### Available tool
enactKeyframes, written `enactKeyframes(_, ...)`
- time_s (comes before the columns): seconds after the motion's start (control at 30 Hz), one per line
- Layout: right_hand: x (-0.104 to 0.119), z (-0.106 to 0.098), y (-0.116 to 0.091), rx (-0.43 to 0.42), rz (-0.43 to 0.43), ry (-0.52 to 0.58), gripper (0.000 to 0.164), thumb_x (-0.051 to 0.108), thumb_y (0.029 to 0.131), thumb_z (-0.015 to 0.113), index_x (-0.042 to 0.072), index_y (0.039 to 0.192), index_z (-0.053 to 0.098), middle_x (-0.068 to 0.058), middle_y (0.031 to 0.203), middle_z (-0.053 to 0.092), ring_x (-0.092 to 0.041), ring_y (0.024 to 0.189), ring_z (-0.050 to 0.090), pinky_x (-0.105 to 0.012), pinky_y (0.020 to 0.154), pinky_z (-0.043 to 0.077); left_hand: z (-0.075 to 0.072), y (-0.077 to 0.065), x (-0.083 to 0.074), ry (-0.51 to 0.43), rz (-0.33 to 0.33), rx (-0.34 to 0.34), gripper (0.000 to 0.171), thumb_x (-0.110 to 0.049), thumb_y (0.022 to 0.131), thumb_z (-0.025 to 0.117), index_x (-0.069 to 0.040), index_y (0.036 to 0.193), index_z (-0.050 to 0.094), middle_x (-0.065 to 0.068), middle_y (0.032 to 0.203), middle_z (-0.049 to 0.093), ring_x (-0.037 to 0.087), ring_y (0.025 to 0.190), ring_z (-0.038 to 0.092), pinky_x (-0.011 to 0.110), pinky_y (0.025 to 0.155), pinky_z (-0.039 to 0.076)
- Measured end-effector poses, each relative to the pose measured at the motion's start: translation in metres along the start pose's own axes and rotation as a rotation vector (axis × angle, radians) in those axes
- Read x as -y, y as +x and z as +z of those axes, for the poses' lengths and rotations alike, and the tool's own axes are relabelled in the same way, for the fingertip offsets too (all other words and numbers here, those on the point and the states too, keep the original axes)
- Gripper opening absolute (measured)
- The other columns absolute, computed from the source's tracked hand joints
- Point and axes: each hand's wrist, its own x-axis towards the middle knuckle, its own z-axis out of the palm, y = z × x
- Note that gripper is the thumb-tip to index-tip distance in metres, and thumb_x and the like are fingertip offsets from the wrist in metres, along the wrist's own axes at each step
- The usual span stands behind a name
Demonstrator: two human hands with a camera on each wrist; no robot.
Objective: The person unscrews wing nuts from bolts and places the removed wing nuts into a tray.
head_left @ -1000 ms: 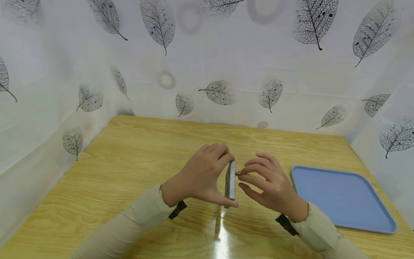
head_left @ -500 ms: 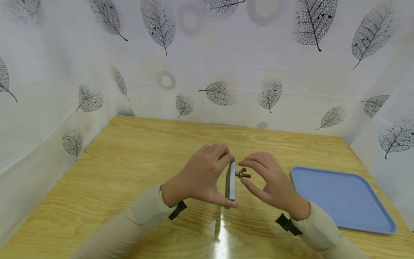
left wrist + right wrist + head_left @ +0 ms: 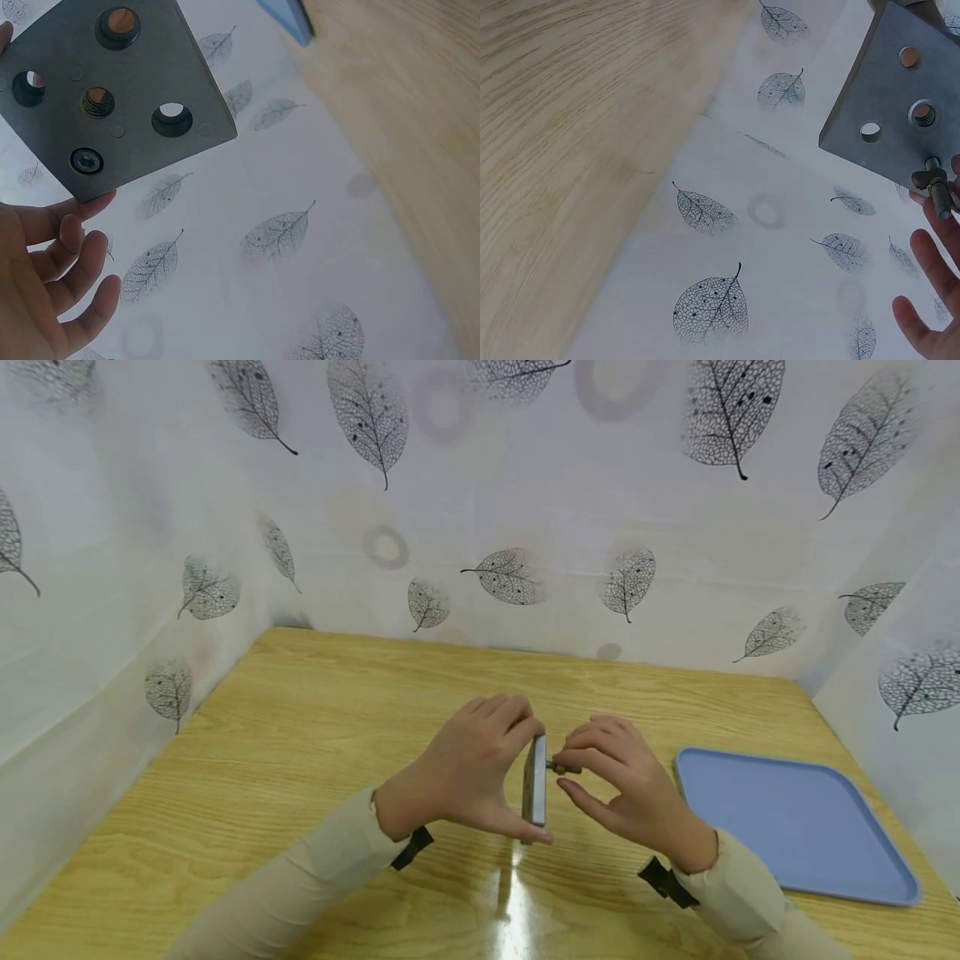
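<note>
My left hand (image 3: pixel 476 764) grips a thick square metal plate (image 3: pixel 535 789) by its edges, thumb below and fingers above, holding it on edge over the table. Several holes show in the plate's face in the left wrist view, where a socket-head bolt (image 3: pixel 87 160) sits in one corner hole. On the other face, the bolt's threaded end (image 3: pixel 942 206) sticks out with a brass-coloured wing nut (image 3: pixel 928 178) on it, a little away from the plate. My right hand (image 3: pixel 630 789) curls its fingers around the wing nut; the index finger partly covers it in the head view.
A blue tray (image 3: pixel 795 827) lies at the right side of the wooden table (image 3: pixel 360 693). White cloth printed with leaves (image 3: pixel 510 485) hangs behind and along both sides. Black straps (image 3: pixel 663 881) circle the wrists.
The right fingers have lifted off the wing nut and come back down onto it, and its wings have turned. The left hand and plate have stayed still.
</note>
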Motion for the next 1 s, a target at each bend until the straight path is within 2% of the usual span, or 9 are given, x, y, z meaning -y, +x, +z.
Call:
enactKeyframes(0.2, 0.0027, 0.0003, 0.0032, -0.040, -0.064, -0.003, 0.024, 0.026, 0.094, 0.056, 0.006, 0.088, 0.068, -0.007, 0.090, 0.063, -0.024, 0.090, 0.056, -0.039, 0.094, 0.037, 0.0002, -0.0001, 0.0001, 0.000, 0.000, 0.000, 0.087, -0.085, 0.047, 0.064, -0.015, 0.099, 0.060, -0.003, 0.090, 0.048, 0.010, 0.075, 0.043, 0.025, 0.067, 0.040)
enactKeyframes(0.43, 0.0034, 0.0013, 0.0030, -0.063, -0.083, 0.007, 0.026, 0.028, 0.094, 0.055, 0.008, 0.085, 0.068, -0.009, 0.091, 0.063, -0.024, 0.089, 0.056, -0.038, 0.098, 0.036, 0.0002, 0.0000, 0.0004, 0.005, 0.002, -0.001, 0.088, -0.086, 0.046, 0.064, -0.015, 0.099, 0.060, -0.003, 0.091, 0.049, 0.010, 0.075, 0.044, 0.026, 0.068, 0.040)
enactKeyframes(0.57, 0.0034, 0.0003, 0.0044, -0.067, -0.081, 0.001, 0.027, 0.027, 0.095, 0.053, 0.006, 0.087, 0.068, -0.010, 0.093, 0.062, -0.025, 0.089, 0.055, -0.038, 0.095, 0.037, 0.0001, 0.0003, 0.0005, 0.002, 0.001, -0.006, 0.088, -0.086, 0.046, 0.064, -0.015, 0.099, 0.060, -0.003, 0.091, 0.049, 0.010, 0.075, 0.044, 0.026, 0.067, 0.041)
enactKeyframes(0.7, 0.0036, -0.0015, 0.0047, -0.021, 0.002, -0.030, 0.032, 0.030, 0.097, 0.048, 0.003, 0.095, 0.066, -0.011, 0.098, 0.061, -0.026, 0.093, 0.054, -0.038, 0.091, 0.037, -0.0002, 0.0005, 0.0004, -0.004, 0.000, -0.005, 0.088, -0.085, 0.046, 0.064, -0.015, 0.099, 0.060, -0.003, 0.091, 0.049, 0.010, 0.075, 0.044, 0.025, 0.067, 0.041)
enactKeyframes(0.87, 0.0037, -0.0034, 0.0004, 0.120, 0.156, -0.060, 0.041, 0.039, 0.099, 0.041, 0.006, 0.104, 0.064, -0.007, 0.104, 0.062, -0.024, 0.101, 0.054, -0.041, 0.095, 0.036, 0.0006, 0.0001, 0.0008, 0.000, 0.000, 0.002, 0.089, -0.085, 0.047, 0.064, -0.015, 0.100, 0.060, -0.003, 0.092, 0.048, 0.010, 0.076, 0.044, 0.026, 0.068, 0.041)
enactKeyframes(1.0, 0.0031, -0.0029, -0.0036, 0.165, 0.199, -0.058, 0.041, 0.041, 0.098, 0.042, 0.008, 0.104, 0.065, -0.004, 0.101, 0.065, -0.022, 0.102, 0.055, -0.042, 0.097, 0.035, 0.0002, 0.0002, 0.0005, -0.004, -0.002, 0.011, 0.088, -0.085, 0.047, 0.064, -0.015, 0.101, 0.060, -0.003, 0.092, 0.048, 0.010, 0.077, 0.044, 0.026, 0.069, 0.041)
